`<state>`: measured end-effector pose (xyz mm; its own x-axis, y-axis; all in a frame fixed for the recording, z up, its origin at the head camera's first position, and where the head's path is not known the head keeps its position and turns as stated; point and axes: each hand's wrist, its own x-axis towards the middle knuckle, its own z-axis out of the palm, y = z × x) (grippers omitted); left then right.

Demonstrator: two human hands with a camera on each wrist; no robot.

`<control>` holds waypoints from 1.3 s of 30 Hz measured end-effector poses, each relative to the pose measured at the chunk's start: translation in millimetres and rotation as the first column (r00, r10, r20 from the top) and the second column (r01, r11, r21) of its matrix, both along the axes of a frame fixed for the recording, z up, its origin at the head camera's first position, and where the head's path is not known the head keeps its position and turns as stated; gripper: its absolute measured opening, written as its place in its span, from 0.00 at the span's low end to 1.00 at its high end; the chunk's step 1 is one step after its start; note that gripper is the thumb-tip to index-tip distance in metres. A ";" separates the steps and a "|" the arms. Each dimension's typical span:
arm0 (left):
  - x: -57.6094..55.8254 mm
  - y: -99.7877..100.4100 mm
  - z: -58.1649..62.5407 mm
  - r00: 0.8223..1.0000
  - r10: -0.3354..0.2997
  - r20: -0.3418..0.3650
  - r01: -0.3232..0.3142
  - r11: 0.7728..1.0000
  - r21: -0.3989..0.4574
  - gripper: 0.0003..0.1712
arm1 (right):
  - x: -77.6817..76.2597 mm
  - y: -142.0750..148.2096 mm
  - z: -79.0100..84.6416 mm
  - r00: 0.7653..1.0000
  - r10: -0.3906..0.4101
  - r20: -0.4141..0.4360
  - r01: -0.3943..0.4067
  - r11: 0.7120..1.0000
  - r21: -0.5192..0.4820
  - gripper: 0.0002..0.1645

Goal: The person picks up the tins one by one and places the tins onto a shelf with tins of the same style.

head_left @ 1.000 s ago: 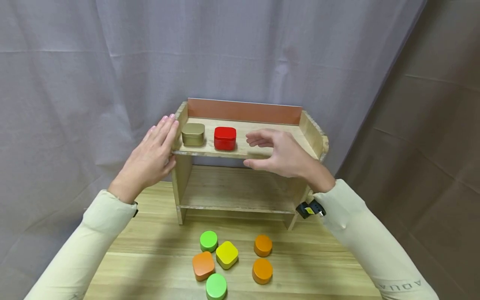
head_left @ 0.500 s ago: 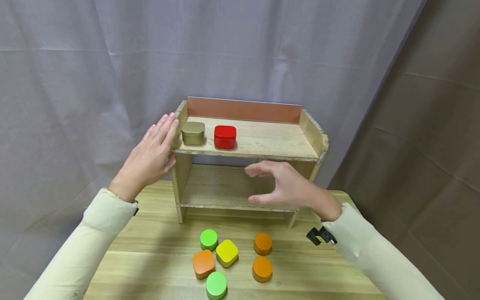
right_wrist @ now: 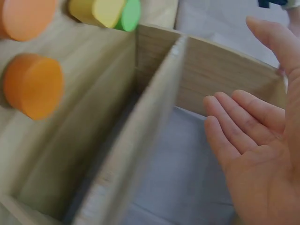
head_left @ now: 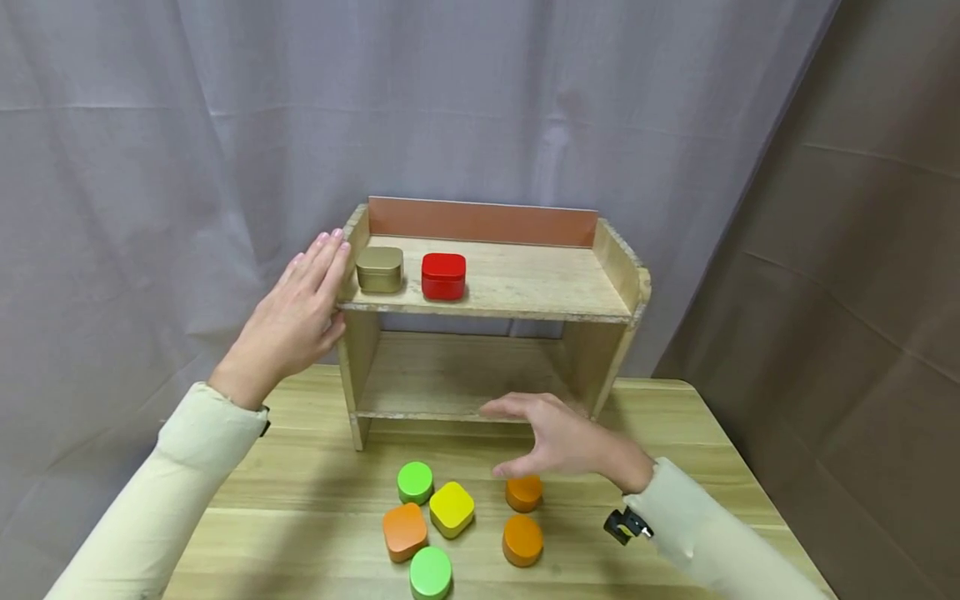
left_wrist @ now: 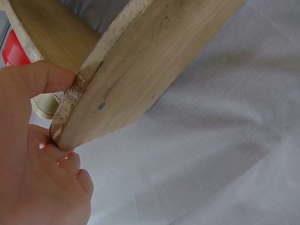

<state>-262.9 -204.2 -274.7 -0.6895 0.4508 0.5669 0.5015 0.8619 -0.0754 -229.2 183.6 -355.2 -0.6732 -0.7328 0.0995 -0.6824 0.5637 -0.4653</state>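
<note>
My left hand (head_left: 288, 312) holds the left side panel of a small two-level wooden shelf (head_left: 517, 283). In the left wrist view its thumb and fingers (left_wrist: 47, 77) are at the panel's edge. Over the tabletop, in front of the lower level, my right hand (head_left: 558, 437) is spread with nothing in it, thumb apart from the fingers. An orange round block (head_left: 524, 493) lies below its thumb, partly covered, and another orange round block (head_left: 522, 540) lies nearer. On the top level stand a gold tin (head_left: 379, 270) and a red tin (head_left: 443, 277).
Left of the orange rounds lie two green round blocks (head_left: 415, 483), a yellow rounded-square block (head_left: 452, 509) and an orange rounded-square block (head_left: 405, 532) on the wooden table (head_left: 675, 433). A grey curtain (head_left: 480, 100) hangs behind the shelf.
My right hand has come down from the top level, past the lower level, towards the orange round blocks, its thumb and fingers staying apart. The left hand has stayed at the shelf's side.
</note>
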 end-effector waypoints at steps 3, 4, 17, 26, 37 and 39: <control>0.0 -2.1 0.0 1.000 0.002 -0.001 -0.002 1.000 0.001 0.54 | -1.3 -2.9 -18.1 0.999 0.007 0.036 -0.006 1.000 -0.006 0.46; 0.0 -2.7 0.1 1.000 0.003 -0.001 -0.003 1.000 0.001 0.54 | -1.9 -3.9 -24.2 0.999 0.011 0.046 -0.010 1.000 -0.007 0.45; -3.9 1.1 1.8 1.000 -0.007 0.004 0.007 1.000 -0.005 0.54 | -4.3 -14.0 -95.3 0.989 0.015 0.149 -0.018 1.000 0.021 0.44; -2.7 1.4 3.1 1.000 -0.007 0.017 0.008 1.000 -0.003 0.54 | -8.3 -21.7 -121.7 0.989 0.024 0.143 -0.027 0.999 0.021 0.46; -1.3 -1.7 3.2 1.000 -0.005 0.021 0.004 1.000 0.009 0.54 | -12.4 -38.8 -132.9 0.984 0.056 0.168 -0.067 0.996 0.057 0.45; -1.5 -0.9 2.9 1.000 -0.003 0.029 0.003 1.000 0.010 0.54 | -13.1 -38.5 -134.6 0.984 0.052 0.171 -0.063 0.996 0.059 0.44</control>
